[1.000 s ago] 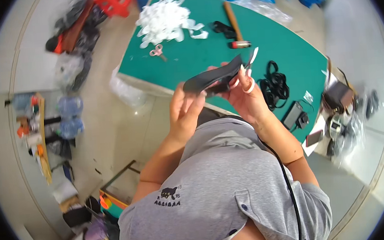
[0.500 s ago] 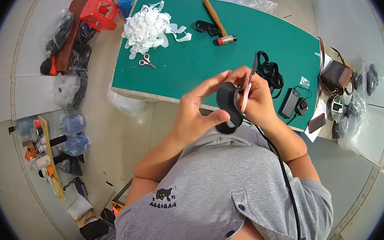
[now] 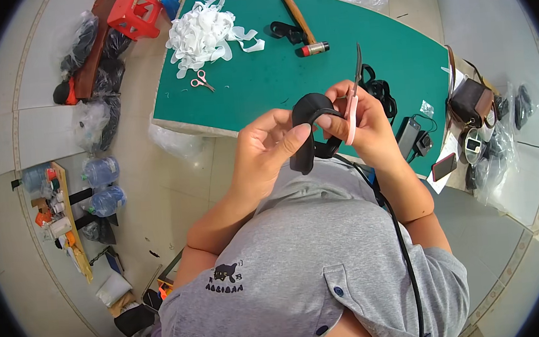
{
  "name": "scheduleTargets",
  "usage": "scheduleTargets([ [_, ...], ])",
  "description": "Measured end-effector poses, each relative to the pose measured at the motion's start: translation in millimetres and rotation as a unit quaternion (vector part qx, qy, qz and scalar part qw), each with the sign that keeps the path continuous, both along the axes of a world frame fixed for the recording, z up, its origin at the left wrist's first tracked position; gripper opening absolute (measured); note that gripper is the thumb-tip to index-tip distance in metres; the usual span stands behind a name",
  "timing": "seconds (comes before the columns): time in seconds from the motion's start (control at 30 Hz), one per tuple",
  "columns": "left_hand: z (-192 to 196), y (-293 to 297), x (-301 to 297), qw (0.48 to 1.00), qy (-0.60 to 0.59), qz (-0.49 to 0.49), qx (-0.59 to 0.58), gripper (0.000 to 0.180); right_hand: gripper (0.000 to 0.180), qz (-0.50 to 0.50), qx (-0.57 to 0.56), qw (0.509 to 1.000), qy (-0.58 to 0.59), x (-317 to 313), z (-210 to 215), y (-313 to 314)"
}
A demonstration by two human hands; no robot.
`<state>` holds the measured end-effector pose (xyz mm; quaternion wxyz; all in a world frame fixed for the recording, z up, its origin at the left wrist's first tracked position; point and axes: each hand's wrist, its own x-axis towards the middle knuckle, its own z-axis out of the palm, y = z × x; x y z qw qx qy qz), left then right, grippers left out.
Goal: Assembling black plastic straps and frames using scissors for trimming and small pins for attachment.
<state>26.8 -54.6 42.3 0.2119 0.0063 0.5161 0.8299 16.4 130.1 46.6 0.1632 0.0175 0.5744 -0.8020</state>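
Note:
A curved, padded black band (image 3: 304, 152) is bent into a loop in front of my chest, just off the near edge of the green table. My left hand (image 3: 260, 145) grips its left side between thumb and fingers. On the other side, my right hand (image 3: 372, 127) pinches the band's upper right part. That same hand also holds pink-handled scissors (image 3: 352, 116), their blades pointing up and away from the band. Fingers hide part of the scissors' handles. Just beyond my right hand lie several looped black pieces (image 3: 384, 99).
On the green table (image 3: 238, 98) lie a heap of white strips (image 3: 199, 34), a second pair of pink scissors (image 3: 202, 80) and a hammer (image 3: 299, 19) beside a black piece (image 3: 285, 31). At the right are a black power bank (image 3: 409, 135), a phone (image 3: 444, 167) and a bag (image 3: 472, 102).
The band has turned and is bent further into a loop. My right thumb now presses on it. The scissors in my right hand have swung more upright.

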Motion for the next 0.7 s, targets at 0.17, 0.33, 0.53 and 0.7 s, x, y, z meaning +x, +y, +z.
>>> scheduleTargets([
  [0.17,10,6,1,0.999,-0.028,0.030,0.033,0.019,0.030,0.037,0.040,0.998,-0.013,5,4,5],
  [0.33,9,-5,-4,0.987,-0.108,-0.026,0.115,0.018,0.031,-0.037,0.165,0.966,0.198,4,-11,30],
  [0.53,14,-6,-8,0.985,-0.139,-0.002,0.107,0.012,0.019,0.122,0.354,0.866,0.332,0,1,53],
  [0.7,15,-8,-8,0.984,-0.134,-0.048,0.108,0.012,0.023,0.179,0.381,0.852,0.310,-2,5,58],
])
